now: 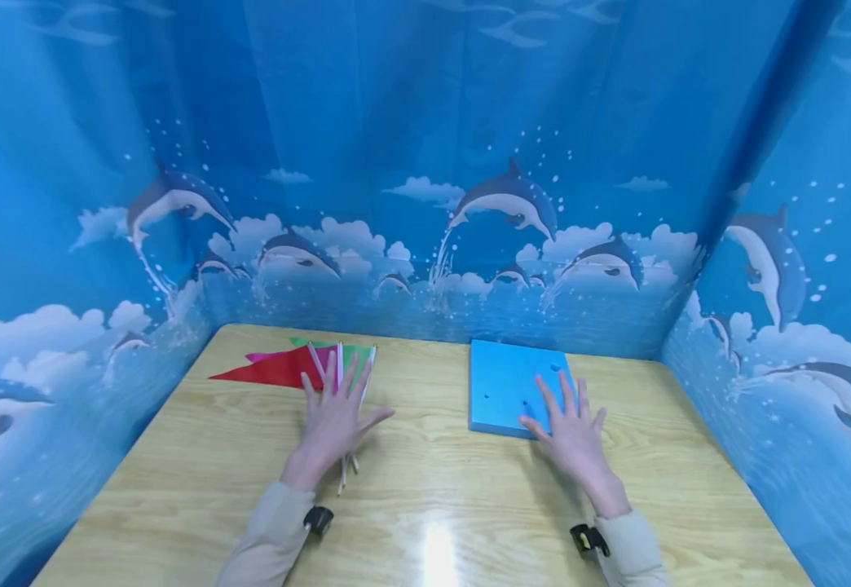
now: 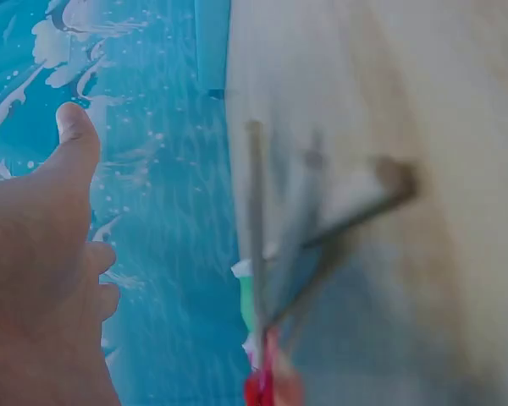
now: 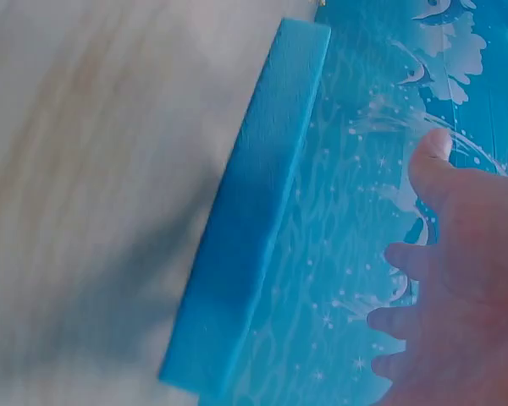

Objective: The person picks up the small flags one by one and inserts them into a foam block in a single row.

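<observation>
Evidently, fingers apart, left grip (image 1: 333,424) hovers over far-left red, magenta and green pennants (image 1: 279,372), right grip (image 1: 575,436) over a far-right square blue slab (image 1: 506,377) near blue dolphin-print curtain (image 1: 374,122). Only the head view shows slab holes (image 1: 557,368).

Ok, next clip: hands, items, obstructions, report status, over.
Left hand spread above overlapping red, magenta and green triangular stick flags; right hand spread by flat blue square block. Neither grips anything. Left hand partly hides pale flag sticks.
</observation>
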The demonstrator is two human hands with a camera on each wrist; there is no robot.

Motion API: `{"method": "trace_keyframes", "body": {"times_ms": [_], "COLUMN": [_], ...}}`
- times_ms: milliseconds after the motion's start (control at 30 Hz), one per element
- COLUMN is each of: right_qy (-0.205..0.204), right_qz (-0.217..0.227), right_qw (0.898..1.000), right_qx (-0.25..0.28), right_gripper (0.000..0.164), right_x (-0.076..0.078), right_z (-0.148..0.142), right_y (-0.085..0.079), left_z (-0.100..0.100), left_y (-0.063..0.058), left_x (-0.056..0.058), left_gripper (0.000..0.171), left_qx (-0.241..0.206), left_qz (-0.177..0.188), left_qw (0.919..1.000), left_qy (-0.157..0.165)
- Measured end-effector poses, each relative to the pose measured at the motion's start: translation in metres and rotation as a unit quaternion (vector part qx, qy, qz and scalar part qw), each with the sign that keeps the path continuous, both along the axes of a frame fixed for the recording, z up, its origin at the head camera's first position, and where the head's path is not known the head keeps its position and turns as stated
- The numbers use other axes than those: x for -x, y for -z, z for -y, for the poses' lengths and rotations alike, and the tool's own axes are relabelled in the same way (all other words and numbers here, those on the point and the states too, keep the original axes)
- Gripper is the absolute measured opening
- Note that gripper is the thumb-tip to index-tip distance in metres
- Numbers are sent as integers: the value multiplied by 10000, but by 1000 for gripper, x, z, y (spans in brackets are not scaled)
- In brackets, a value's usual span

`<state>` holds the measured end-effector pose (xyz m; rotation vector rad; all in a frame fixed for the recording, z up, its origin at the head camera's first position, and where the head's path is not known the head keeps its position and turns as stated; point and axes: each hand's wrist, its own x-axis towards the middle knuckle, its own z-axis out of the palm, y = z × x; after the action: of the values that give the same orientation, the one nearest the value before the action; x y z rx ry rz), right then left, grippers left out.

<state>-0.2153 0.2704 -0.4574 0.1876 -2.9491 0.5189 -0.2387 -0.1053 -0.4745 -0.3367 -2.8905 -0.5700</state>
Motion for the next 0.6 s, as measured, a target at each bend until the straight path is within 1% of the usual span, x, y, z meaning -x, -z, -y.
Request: {"method": "trace_keyframes", "body": {"times_ms": [67, 133, 167, 267, 367, 400, 500, 600], "right_qy": [1, -30, -82, -337, -581, -628, -696, -776], "right_qz": [-57, -118, -127, -118, 59, 117, 231, 200], "right_qw": [10000, 9999, 9999, 9994, 9983, 9979, 9973, 9967], "right_qx": [1, 4, 13, -38, -86, -107, -108, -150], "right_gripper": [78, 75, 75, 72, 70, 69, 68, 68], "right_x": [0, 1, 1, 3, 7, 9, 14, 19], "right_z": [-6, -15, -20, -37, -54, -59, -72, -81], "right_y": [-5, -11, -13, -19, -20, -18, -13, -7], "left_z": [-5, -10, -13, -24, -38, -44, -62, -81], "left_y": [-4, -10, -14, -25, -36, -38, -41, -35], "left_x": [3, 7, 9, 15, 21, 23, 31, 41], "left_gripper": [96, 93, 92, 87, 82, 80, 72, 66], "left_qx": [132, 275, 274, 210, -41, -60, -269, -308], "left_qz": [-89, -191, -234, -265, -129, -93, -83, -180], "left_qw": [9999, 9994, 9993, 9991, 9985, 9981, 9953, 9922], "left_qy": [36, 64, 105, 259, 528, 614, 926, 1195]}}
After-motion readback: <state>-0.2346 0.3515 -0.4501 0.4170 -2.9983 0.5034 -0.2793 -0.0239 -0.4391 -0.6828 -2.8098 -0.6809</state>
